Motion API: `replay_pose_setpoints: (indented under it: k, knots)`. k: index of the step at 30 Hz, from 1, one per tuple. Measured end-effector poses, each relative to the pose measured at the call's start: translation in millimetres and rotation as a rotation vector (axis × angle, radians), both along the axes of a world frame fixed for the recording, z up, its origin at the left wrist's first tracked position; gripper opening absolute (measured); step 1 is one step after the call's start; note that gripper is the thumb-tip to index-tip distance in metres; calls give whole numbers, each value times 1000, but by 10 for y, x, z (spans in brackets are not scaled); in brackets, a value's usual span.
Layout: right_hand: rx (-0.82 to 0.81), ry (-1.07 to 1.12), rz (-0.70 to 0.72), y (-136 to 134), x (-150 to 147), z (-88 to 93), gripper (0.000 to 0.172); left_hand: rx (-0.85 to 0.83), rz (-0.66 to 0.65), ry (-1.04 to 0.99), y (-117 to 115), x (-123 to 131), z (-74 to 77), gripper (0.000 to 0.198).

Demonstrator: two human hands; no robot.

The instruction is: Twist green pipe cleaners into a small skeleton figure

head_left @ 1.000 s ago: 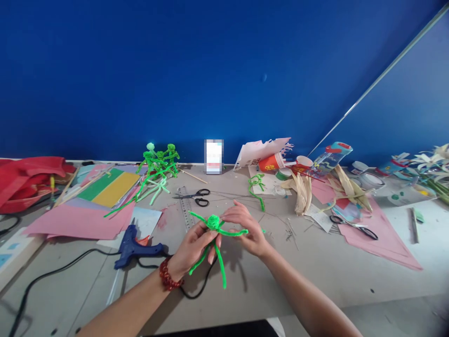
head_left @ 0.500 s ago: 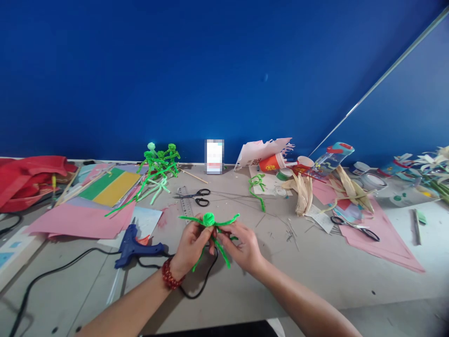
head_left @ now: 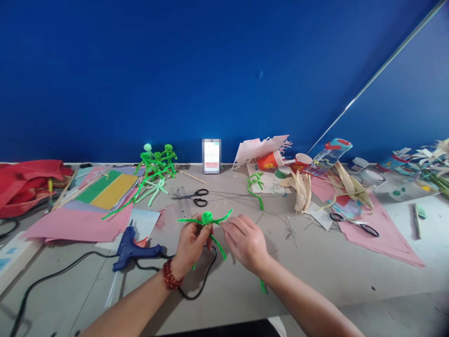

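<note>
The left hand [head_left: 191,247], wearing a dark red beaded bracelet [head_left: 171,276], grips a bright green, fuzzy-wire figure [head_left: 207,218] with a coiled round head between thumb and fingers, above the grey desk [head_left: 301,285]. The right hand [head_left: 248,241] has its fingers bent together beside the figure's raised arm; whether they pinch anything cannot be told. Beyond, black-handled metal scissors [head_left: 192,195] lie across a clear plastic ruler [head_left: 184,208].
</note>
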State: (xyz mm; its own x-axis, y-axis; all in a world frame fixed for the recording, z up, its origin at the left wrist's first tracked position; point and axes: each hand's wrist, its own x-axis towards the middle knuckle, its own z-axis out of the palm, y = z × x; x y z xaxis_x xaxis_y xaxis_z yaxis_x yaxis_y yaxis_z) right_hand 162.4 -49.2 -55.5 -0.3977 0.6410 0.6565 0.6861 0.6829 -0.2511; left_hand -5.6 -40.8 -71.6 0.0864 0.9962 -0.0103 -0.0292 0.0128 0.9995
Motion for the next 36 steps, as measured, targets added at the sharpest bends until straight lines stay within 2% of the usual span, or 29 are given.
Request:
replay_pose_setpoints:
  k: [4,7,11,15,19,23,25,29,33,36]
  knots:
    - [47,-75,11,1,-14,41,23,19,12,73,10,2,8,17]
    - [80,-66,48,9,-44,30,17,58,11,161,8,-9,-3,16]
    - [-15,75,118,49,-43,-3,16,118,-17,250,-6,-19,5,16]
    - [-230,275,185,75,-5,-35,15,103,-75,228,-18,-19,23,16]
    - [-428,441,98,83,34,-30,10,98,-148,215,-32,-30,17,19]
    - [-714,569,54,126,84,-5,8,40,-228,71,-55,-49,-18,22]
    - [-927,673,108,162,109,2,13,9,-271,-3,-68,-53,-38,23]
    - [-1346,927,305,220,135,-8,29,-58,-358,-143,-86,-54,-63,26]
    - [-1568,1075,390,235,137,-71,34,-91,-371,-226,-89,-52,-69,28]
    - [-1668,1056,465,240,146,-125,34,-88,-339,-246,-92,-48,-72,29]
